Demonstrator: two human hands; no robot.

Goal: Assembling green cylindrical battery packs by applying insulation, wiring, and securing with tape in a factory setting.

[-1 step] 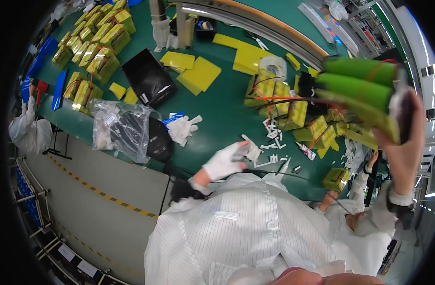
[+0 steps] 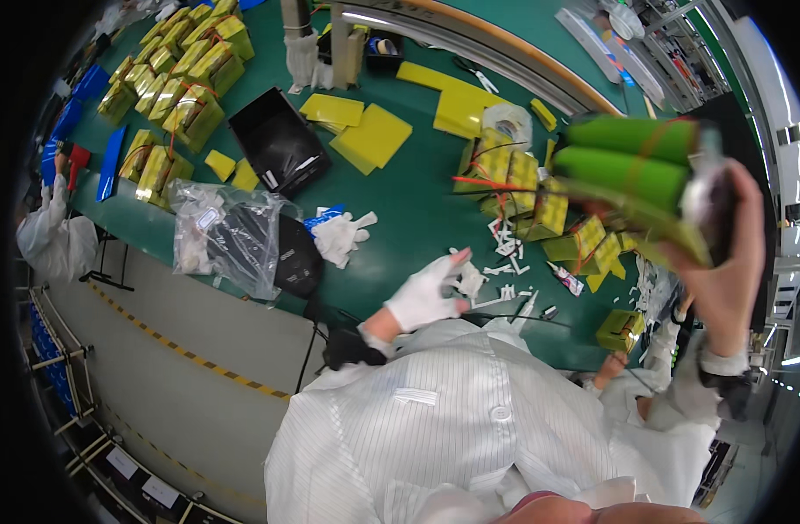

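Observation:
My right hand (image 2: 736,253), bare-fingered, is raised at the right and grips a battery pack (image 2: 631,166). Green cylindrical cells, yellow board and a strip of orange band show on the pack, which is blurred; red and black leads stretch left from it. My left hand (image 2: 428,293), in a white glove with bare fingertips, hovers by the table's near edge. Its thumb and fingers are apart with nothing between them. Beyond it lie a crumpled white glove (image 2: 468,281) and scattered white strips (image 2: 507,249). Several yellow wrapped packs (image 2: 513,179) stand below and left of the raised pack.
A black tray (image 2: 278,144) and yellow sheets (image 2: 374,138) lie on the green table (image 2: 400,205). Nearer are a clear plastic bag (image 2: 225,231) and white gloves (image 2: 343,237). Rows of yellow packs (image 2: 190,70) fill the far left. A co-worker's hand (image 2: 611,367) is by another pack (image 2: 621,330).
My right hand has shifted a little left with the battery pack, and the leads' tips moved left too. My left hand has moved slightly right, staying open.

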